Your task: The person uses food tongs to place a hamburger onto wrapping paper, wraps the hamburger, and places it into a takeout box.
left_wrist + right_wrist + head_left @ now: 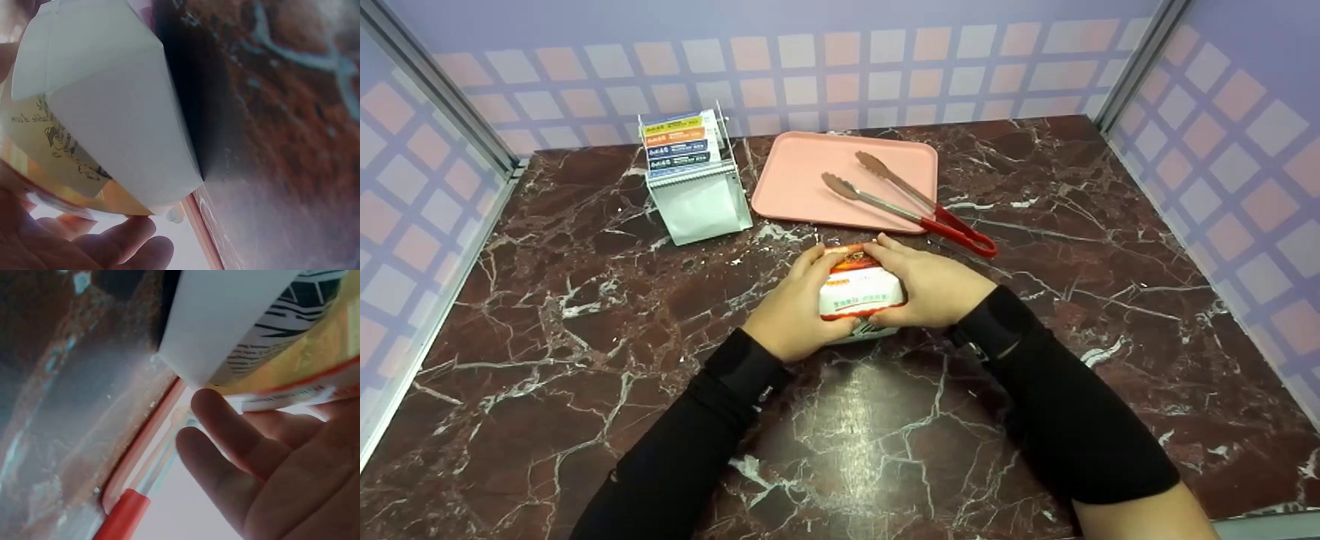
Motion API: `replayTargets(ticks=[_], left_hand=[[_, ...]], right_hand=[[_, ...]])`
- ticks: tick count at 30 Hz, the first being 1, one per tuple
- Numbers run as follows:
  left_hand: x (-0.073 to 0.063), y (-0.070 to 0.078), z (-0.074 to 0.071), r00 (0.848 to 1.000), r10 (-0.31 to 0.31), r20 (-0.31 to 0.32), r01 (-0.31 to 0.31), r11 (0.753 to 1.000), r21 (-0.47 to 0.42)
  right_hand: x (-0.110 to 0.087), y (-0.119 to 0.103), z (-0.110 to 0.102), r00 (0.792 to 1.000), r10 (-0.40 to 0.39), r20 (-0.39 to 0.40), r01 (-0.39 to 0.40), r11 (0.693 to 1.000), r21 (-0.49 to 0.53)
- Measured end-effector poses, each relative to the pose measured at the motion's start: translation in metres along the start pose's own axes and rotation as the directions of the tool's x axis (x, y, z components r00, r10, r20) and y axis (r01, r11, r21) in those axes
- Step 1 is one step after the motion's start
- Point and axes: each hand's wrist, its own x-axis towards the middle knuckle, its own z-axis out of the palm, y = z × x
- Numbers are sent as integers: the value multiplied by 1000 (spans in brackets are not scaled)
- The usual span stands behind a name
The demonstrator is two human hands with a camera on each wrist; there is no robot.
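Note:
Both hands hold a food package (861, 289) with a red and white printed top, near the middle of the table. In the left wrist view its lower part shows as a white paper box (118, 129) with dark lettering and a yellow-orange band. The left hand (801, 304) grips the left side, thumb along the near edge and fingers toward the far edge. The right hand (934, 285) grips the right side in the same way. The right wrist view shows the white box (219, 320) low over the tabletop, with fingers (225, 433) beside its upper edge.
Behind the package lies a pink tray (795, 180). Tongs (915, 202) with red handles rest across it, the handle end reaching past its near right corner. To the left stands a holder (701, 202) with several colored packets. Patterned walls (840, 67) bound the marbled table (585, 360).

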Motion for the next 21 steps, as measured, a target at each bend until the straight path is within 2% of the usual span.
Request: replayTargets(ticks=[5, 10, 15, 21], left_hand=[[-2, -2, -3, 998, 18, 52, -19, 1000, 16], [-1, -5, -6, 994, 31, 105, -29, 999, -21], [-2, -6, -10, 988, 25, 154, -16, 998, -58], [-5, -4, -12, 983, 3, 182, 4, 999, -37]], right_hand=[[-3, -5, -2, 1000, -1, 30, 2, 998, -65], [-4, -7, -3, 999, 1, 36, 2, 994, -106], [-6, -9, -5, 999, 8, 44, -3, 993, -114], [-7, -11, -5, 999, 10, 48, -4, 993, -121]])
